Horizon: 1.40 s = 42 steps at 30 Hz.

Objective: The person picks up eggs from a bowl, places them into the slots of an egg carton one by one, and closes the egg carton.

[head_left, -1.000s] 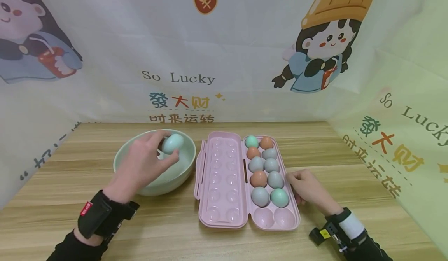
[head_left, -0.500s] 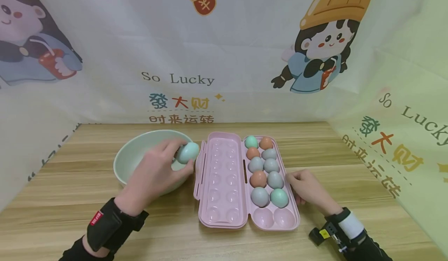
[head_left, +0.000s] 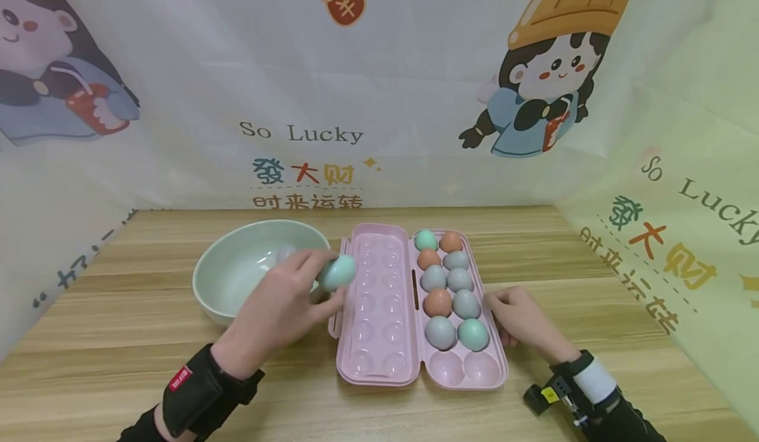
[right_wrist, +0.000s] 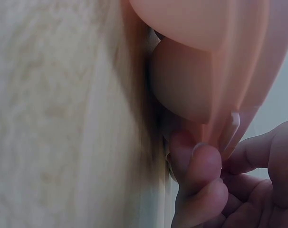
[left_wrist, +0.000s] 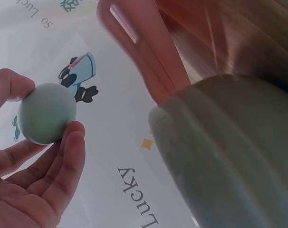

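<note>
My left hand (head_left: 290,297) pinches a pale green egg (head_left: 338,273) between thumb and fingers, over the gap between the bowl and the egg carton. The left wrist view shows the egg (left_wrist: 48,114) held at the fingertips, apart from the bowl (left_wrist: 225,152). The pink egg carton (head_left: 379,379) lies unfolded, lid to the left. Its right half holds several green, brown and grey-blue eggs; two cups (head_left: 465,369) at the near end show bare plastic. At the carton's right edge, my right hand (head_left: 524,317) grips the rim (right_wrist: 225,128) between thumb and fingers.
A pale green bowl (head_left: 222,284) stands left of the carton, with a greyish egg (head_left: 286,253) partly visible inside behind my left hand. Wood-grain tabletop (head_left: 308,409) spreads around both. A printed white cloth (head_left: 415,99) closes off the back and sides.
My left hand has carried the green egg from above the bowl rightward and slightly nearer, to the carton lid's left edge. The right hand and carton have stayed put.
</note>
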Each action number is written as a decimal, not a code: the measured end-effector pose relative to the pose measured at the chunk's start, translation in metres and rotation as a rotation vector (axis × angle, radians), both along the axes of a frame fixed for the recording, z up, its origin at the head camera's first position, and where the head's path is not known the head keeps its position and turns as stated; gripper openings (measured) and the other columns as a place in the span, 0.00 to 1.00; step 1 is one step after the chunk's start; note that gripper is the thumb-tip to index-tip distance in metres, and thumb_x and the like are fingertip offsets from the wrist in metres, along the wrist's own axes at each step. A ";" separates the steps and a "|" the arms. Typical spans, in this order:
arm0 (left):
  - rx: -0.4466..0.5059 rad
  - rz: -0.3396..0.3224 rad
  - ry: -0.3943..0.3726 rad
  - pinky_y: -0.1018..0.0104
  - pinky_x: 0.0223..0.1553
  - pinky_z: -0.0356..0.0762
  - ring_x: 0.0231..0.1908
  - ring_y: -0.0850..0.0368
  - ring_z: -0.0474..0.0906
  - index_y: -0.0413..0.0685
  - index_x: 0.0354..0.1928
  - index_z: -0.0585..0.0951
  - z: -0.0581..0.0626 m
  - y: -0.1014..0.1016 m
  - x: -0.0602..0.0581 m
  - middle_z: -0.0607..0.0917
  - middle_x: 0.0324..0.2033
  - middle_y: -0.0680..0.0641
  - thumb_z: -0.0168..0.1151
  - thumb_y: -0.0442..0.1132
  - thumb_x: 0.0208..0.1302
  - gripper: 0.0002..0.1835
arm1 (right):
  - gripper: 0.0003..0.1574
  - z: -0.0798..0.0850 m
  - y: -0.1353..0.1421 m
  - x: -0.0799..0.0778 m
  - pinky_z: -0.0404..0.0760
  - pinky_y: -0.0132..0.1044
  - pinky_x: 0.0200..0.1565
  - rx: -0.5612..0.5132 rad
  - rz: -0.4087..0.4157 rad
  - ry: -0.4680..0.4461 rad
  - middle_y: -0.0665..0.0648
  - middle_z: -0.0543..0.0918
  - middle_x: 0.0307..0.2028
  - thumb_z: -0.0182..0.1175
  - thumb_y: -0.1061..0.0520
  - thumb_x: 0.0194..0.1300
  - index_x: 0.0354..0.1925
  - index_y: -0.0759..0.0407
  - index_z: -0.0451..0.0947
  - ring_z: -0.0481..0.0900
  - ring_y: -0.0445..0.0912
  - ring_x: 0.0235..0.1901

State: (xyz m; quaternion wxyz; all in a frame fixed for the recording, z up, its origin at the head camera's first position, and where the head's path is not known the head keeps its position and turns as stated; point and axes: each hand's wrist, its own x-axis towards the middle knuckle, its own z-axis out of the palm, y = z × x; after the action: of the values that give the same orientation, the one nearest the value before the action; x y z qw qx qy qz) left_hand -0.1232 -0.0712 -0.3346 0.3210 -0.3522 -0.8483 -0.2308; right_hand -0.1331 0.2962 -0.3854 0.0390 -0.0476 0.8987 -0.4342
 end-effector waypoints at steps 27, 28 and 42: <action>-0.068 -0.107 0.013 0.66 0.35 0.79 0.33 0.59 0.77 0.38 0.51 0.79 -0.018 0.019 0.007 0.81 0.36 0.46 0.72 0.42 0.55 0.23 | 0.24 0.002 -0.002 0.000 0.67 0.33 0.13 -0.016 0.007 0.002 0.51 0.70 0.10 0.48 0.57 0.73 0.19 0.61 0.75 0.67 0.43 0.10; -0.070 -0.112 0.010 0.66 0.35 0.79 0.33 0.59 0.76 0.39 0.51 0.79 -0.019 0.020 0.007 0.81 0.36 0.46 0.72 0.42 0.55 0.23 | 0.24 0.002 -0.002 0.000 0.67 0.33 0.13 -0.017 0.010 0.001 0.51 0.70 0.10 0.48 0.57 0.73 0.20 0.61 0.75 0.67 0.43 0.10; -0.103 -0.134 -0.026 0.68 0.37 0.80 0.34 0.59 0.78 0.39 0.50 0.79 -0.022 0.027 0.012 0.81 0.38 0.46 0.73 0.40 0.55 0.22 | 0.23 0.001 0.001 0.001 0.65 0.32 0.13 -0.032 0.017 0.007 0.51 0.69 0.10 0.48 0.58 0.72 0.20 0.61 0.75 0.66 0.42 0.09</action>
State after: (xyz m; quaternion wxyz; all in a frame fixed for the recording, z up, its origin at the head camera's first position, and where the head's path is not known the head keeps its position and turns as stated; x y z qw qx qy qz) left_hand -0.1113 -0.0443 -0.3562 0.2750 -0.4212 -0.8378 -0.2123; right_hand -0.1324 0.2971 -0.3847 0.0385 -0.0573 0.8913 -0.4482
